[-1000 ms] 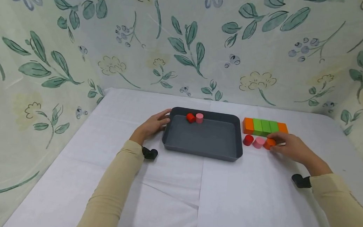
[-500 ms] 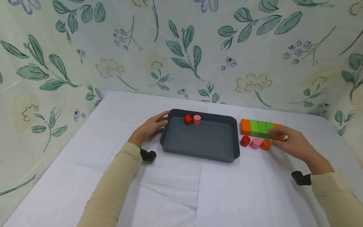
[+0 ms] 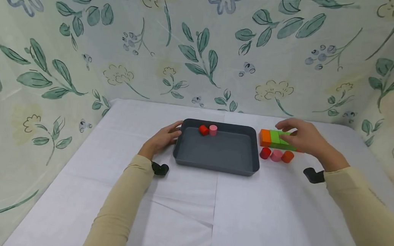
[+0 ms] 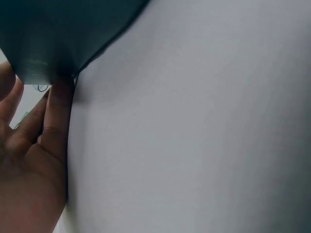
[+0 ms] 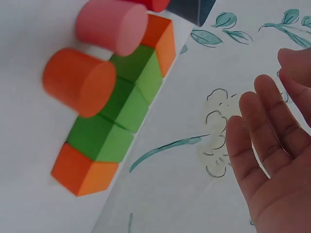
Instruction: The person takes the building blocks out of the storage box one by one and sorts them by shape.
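Sitting out are five cylinders (image 3: 276, 155), five blocks (image 3: 275, 138) in a row — three green, two orange — and one grey tray (image 3: 214, 166).

White cloth-covered counter (image 3: 183, 213), creased down the middle. Floral leaf-print backdrop (image 3: 195, 54) behind and on both sides. Inside the far edge: red cylinder (image 3: 203, 130) touching pink cylinder (image 3: 213, 130). Small black wrist cameras on both sleeves.
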Demonstrator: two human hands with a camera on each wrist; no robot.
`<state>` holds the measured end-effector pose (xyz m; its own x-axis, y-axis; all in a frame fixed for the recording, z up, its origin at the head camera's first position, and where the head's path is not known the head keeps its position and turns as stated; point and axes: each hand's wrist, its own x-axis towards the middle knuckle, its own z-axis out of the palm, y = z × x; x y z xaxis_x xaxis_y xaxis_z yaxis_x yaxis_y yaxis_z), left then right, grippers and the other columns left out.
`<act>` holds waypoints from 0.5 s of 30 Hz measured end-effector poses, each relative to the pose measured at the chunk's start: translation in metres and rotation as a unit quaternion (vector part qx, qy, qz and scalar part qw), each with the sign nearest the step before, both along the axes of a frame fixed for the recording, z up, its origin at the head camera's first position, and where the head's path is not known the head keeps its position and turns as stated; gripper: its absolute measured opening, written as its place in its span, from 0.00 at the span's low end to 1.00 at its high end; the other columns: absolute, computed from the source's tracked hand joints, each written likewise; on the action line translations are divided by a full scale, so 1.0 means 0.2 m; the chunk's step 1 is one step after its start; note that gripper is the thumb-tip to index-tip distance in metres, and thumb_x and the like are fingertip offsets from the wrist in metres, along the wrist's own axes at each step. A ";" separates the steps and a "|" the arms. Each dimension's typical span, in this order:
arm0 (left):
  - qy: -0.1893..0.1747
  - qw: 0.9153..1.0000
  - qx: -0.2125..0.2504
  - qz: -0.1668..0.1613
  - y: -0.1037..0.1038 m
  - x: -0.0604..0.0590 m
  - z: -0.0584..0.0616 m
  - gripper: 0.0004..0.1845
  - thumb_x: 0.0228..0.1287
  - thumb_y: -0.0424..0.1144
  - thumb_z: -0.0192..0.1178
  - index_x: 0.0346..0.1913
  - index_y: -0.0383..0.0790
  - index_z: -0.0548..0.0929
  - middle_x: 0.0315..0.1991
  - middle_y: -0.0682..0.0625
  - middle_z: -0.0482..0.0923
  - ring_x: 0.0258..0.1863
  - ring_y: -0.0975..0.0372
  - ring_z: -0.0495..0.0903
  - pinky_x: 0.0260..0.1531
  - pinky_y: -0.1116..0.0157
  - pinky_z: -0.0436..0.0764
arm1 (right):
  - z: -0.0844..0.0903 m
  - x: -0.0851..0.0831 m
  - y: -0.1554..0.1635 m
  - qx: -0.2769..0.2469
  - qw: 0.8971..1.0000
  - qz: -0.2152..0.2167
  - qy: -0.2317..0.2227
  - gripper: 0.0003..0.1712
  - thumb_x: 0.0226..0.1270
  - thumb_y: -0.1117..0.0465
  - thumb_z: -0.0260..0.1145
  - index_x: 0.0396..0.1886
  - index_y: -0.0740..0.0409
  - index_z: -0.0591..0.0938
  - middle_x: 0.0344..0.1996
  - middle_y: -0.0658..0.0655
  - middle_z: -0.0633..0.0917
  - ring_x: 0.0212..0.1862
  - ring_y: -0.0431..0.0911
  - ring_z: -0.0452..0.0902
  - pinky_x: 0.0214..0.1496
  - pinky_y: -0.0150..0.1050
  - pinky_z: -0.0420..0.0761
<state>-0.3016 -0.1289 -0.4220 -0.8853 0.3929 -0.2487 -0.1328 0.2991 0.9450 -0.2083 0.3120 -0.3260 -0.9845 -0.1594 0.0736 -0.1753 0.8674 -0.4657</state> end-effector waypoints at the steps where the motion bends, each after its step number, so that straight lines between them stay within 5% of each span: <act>1: 0.000 1.000 -0.001 0.001 0.00 0.00 0.00 0.30 0.77 0.41 0.50 0.78 0.61 0.57 0.80 0.48 0.53 0.78 0.52 0.59 0.76 0.53 0.66 | 0.01 -0.01 -0.03 0.002 1.000 0.009 0.004 0.20 0.67 0.66 0.62 0.59 0.65 0.78 0.55 0.67 0.81 0.56 0.61 0.75 0.59 0.62 0.81; 15: 0.000 1.000 -0.010 0.005 0.01 0.00 0.01 0.31 0.78 0.41 0.49 0.78 0.61 0.56 0.80 0.47 0.53 0.78 0.51 0.58 0.75 0.52 0.66 | 0.03 -0.24 -0.46 0.049 0.995 0.078 -0.044 0.21 0.68 0.65 0.62 0.59 0.64 0.79 0.53 0.64 0.84 0.54 0.57 0.79 0.57 0.55 0.84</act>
